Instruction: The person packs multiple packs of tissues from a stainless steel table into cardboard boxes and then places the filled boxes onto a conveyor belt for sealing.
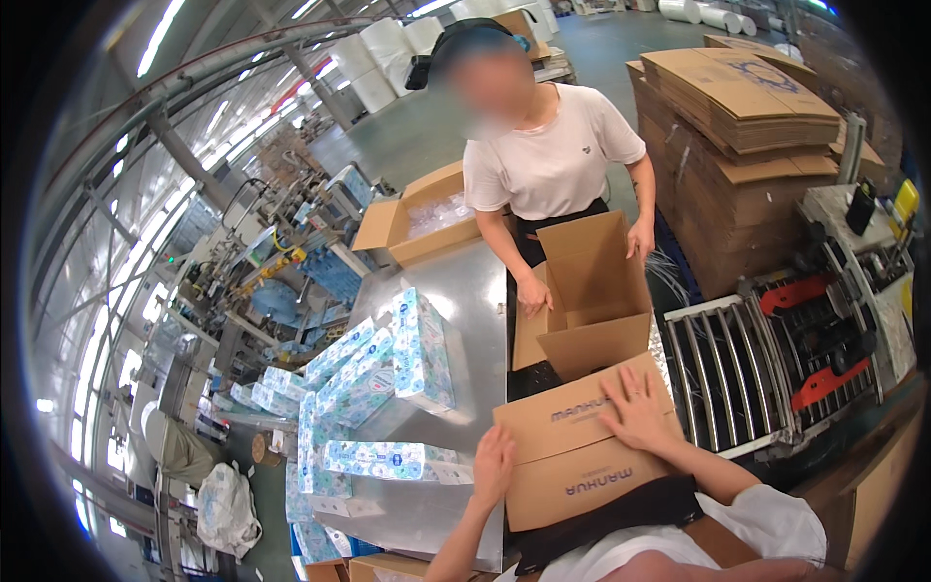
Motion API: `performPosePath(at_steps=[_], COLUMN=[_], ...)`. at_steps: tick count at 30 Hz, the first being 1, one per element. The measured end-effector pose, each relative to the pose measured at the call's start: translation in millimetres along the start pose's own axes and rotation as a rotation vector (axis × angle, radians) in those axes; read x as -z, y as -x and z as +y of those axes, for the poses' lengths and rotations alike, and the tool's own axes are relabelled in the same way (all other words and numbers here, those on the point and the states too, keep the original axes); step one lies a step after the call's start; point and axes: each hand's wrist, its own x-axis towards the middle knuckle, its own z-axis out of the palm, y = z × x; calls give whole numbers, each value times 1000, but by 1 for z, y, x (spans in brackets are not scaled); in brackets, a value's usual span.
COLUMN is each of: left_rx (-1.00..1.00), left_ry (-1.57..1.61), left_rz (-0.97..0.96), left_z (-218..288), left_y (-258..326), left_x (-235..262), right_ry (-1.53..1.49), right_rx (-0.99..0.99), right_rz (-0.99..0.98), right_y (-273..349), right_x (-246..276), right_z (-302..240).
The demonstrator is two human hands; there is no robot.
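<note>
A closed brown cardboard box [543,456] with dark print lies right in front of me, its two top flaps meeting along a middle seam. My right hand [640,415] rests flat on the far flap with its fingers spread. At the box's left edge, the bent fingers of my left hand [495,464] are closed on the cardboard. Just beyond stands an open cardboard box [596,291] with its flaps up. A co-worker in a white shirt [558,145] has both hands on that open box.
Blue-and-white patterned packs [422,349] are heaped on the metal table [475,291] to my left. Behind them sits an open carton [427,218] holding clear plastic. A roller conveyor [727,373] runs off to the right, below stacks of flattened cartons [737,107].
</note>
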Motion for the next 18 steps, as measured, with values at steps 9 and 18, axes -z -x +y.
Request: performPosePath(at_steps=[9, 18], left_rx=[1315, 346], left_ry=[1001, 913], left_rz=[-557, -540], left_z=[19, 206], left_y=[44, -124], left_x=[-176, -30], right_ry=[-886, -1682], right_rx=[-420, -792], right_rz=[19, -243], right_y=[100, 157], right_x=[28, -47], right_z=[285, 307])
